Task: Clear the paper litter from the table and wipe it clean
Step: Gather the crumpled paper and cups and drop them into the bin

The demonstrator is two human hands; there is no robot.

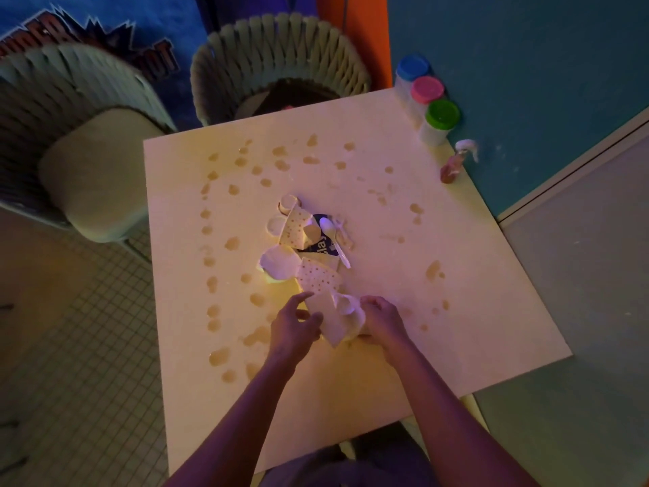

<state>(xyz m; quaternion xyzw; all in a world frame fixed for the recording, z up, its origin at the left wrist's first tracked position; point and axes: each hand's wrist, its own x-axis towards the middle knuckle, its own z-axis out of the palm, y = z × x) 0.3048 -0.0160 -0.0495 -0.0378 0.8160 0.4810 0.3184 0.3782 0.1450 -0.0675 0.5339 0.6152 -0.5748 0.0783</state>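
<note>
Both my forearms reach out from six o'clock, and my left hand (295, 323) and right hand (381, 319) close from either side on a white paper scrap (333, 319), fingers curled round its edges, so I can bunch it up. More paper litter (305, 240) with a plastic spoon (335, 242) sits heaped at the middle of the surface (474, 311), just toward twelve o'clock. Brown spill spots (219, 356) ring the heap, awaiting wiping. A spray bottle (456, 163) stands near two o'clock.
</note>
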